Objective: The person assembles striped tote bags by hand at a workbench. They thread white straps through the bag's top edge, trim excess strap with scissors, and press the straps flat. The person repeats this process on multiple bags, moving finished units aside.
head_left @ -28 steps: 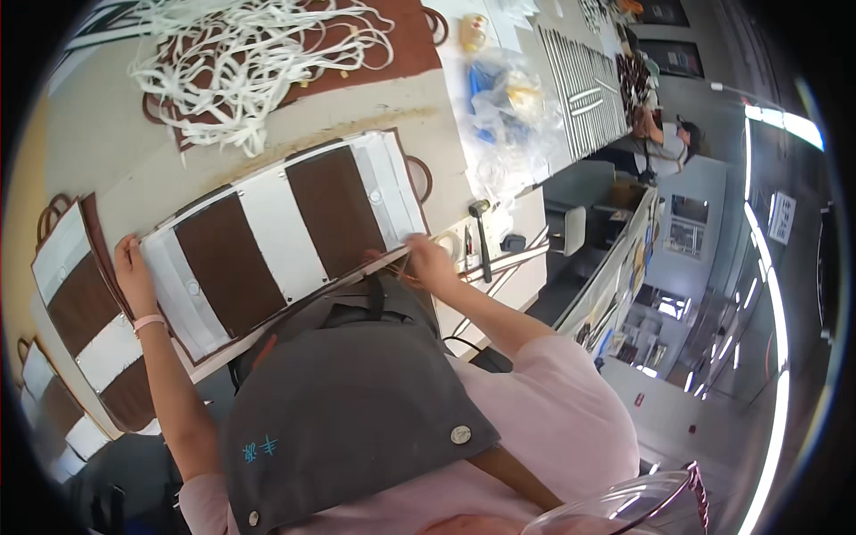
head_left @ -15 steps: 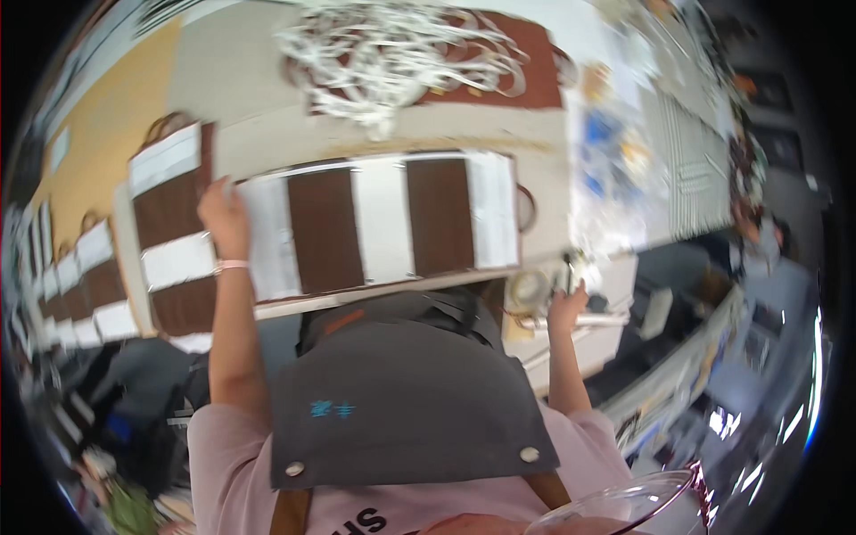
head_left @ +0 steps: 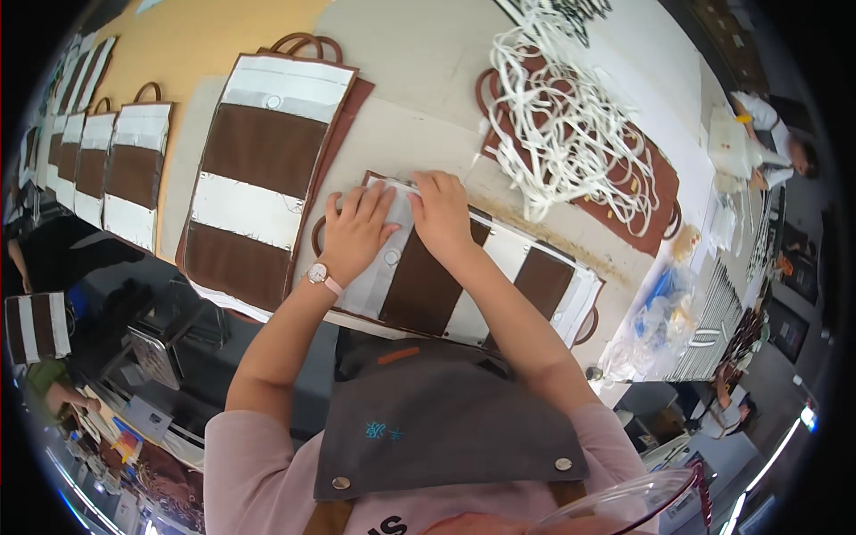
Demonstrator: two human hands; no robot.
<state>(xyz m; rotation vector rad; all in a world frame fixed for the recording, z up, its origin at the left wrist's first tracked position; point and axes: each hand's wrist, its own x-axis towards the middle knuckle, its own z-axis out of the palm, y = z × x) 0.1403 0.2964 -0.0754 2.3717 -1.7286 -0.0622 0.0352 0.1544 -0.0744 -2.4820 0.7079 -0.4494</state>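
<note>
Head view: left fingers [head_left: 368,203] apart on striped panel [head_left: 423,283], right fingers [head_left: 438,185] curled at its edge, grip unclear.

Brown-and-white banded panel [head_left: 428,283], white strips [head_left: 571,125], grey apron [head_left: 455,423]

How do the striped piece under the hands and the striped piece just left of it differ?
The front piece lies crosswise, slanting down to the right; the left piece points away from the person. The left hand and right hand are on the front piece; neither touches the left piece. Both pieces are banded brown and white.
</note>
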